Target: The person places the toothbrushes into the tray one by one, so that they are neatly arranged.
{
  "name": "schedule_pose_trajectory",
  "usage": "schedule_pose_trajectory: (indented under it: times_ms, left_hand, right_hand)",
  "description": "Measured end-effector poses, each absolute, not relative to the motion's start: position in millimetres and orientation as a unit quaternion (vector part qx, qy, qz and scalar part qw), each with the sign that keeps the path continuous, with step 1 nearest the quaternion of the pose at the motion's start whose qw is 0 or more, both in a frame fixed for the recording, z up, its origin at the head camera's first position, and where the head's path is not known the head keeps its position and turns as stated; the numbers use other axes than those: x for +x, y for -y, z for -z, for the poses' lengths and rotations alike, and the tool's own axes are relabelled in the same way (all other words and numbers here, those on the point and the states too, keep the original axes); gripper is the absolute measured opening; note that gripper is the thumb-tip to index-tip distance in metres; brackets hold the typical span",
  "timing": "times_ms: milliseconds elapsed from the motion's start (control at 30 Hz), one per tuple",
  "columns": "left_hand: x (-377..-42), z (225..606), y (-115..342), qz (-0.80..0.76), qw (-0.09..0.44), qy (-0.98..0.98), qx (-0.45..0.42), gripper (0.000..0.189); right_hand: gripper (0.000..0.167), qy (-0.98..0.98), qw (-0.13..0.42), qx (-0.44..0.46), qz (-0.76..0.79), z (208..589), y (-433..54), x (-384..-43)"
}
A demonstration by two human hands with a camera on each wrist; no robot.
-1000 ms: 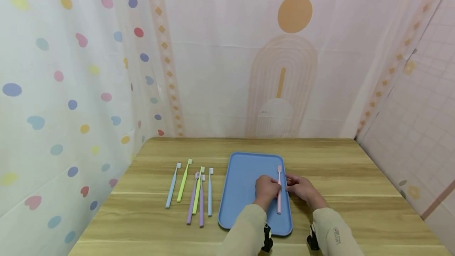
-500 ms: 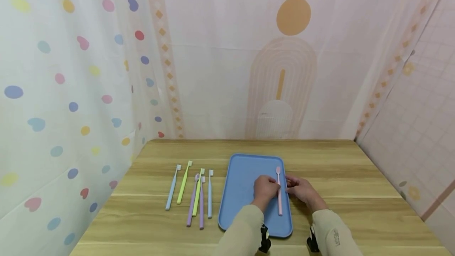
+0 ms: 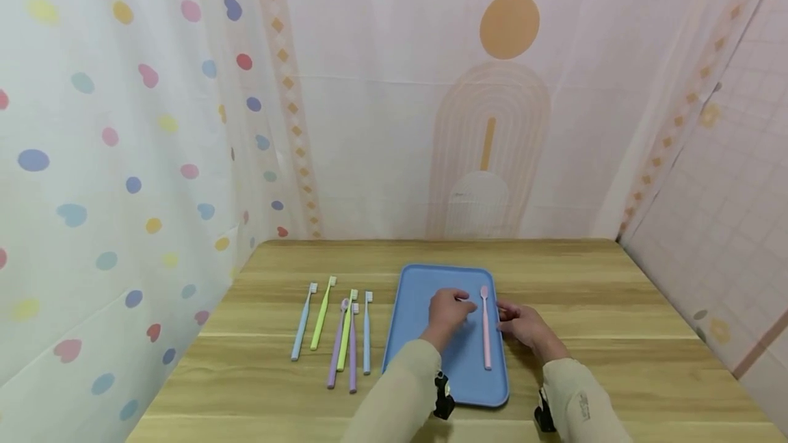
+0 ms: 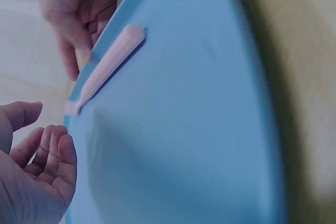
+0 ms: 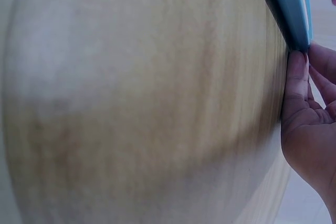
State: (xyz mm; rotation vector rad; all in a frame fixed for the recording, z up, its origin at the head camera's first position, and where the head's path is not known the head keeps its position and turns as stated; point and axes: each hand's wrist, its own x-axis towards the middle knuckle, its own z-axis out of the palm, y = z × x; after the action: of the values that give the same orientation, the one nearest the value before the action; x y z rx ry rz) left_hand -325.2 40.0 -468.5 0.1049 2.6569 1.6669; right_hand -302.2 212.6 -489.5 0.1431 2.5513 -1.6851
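Observation:
A pink toothbrush [image 3: 486,330] lies lengthwise along the right side of the blue tray [image 3: 418,272], head toward the far end. My left hand [image 3: 448,313] hovers over the tray, left of that toothbrush and apart from it. In the left wrist view its fingers [image 4: 67,163] are loosely bent with nothing between them, and the pink handle [image 4: 113,61] shows beyond. At the tray's right rim is my right hand [image 3: 526,325]. The right wrist view shows its thumb and a finger [image 5: 323,59] pinching the rim [image 5: 294,19].
Left of the tray, several toothbrushes lie on the wooden table [image 3: 258,395]: light blue [image 3: 301,327], yellow-green [image 3: 320,320], purple [image 3: 353,357] and another light blue [image 3: 366,340]. Some overlap. Patterned curtains [image 3: 382,156] stand behind the table and at both sides.
My left hand has let go of the pink toothbrush and moved left and slightly away from it. The toothbrush stays on the tray. My right hand keeps its place at the rim.

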Motion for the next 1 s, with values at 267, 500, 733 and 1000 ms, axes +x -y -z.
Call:
schedule_pose_trajectory:
  times_ms: [267, 500, 733, 1000]
  left_hand:
    - [-343.6, 457.1, -10.6, -0.545, 0.011, -0.838, 0.036, 0.031]
    - [-360.2, 440.4, 23.6, -0.570, 0.009, -0.821, 0.036, 0.034]
    - [-368.7, 430.0, 57.4, -0.587, 0.002, -0.809, 0.024, 0.035]
    - [-382.8, 425.7, 95.5, -0.609, -0.016, -0.793, 0.004, 0.034]
  right_hand:
    - [0.054, -0.835, 0.044, 0.041, 0.546, 490.6, -210.2, -298.8]
    - [0.054, -0.836, 0.047, 0.049, 0.545, 488.0, -207.6, -302.4]
    - [0.053, -0.835, 0.051, 0.054, 0.546, 488.1, -204.8, -302.4]
    - [0.054, -0.835, 0.038, 0.044, 0.547, 488.4, -204.6, -303.6]
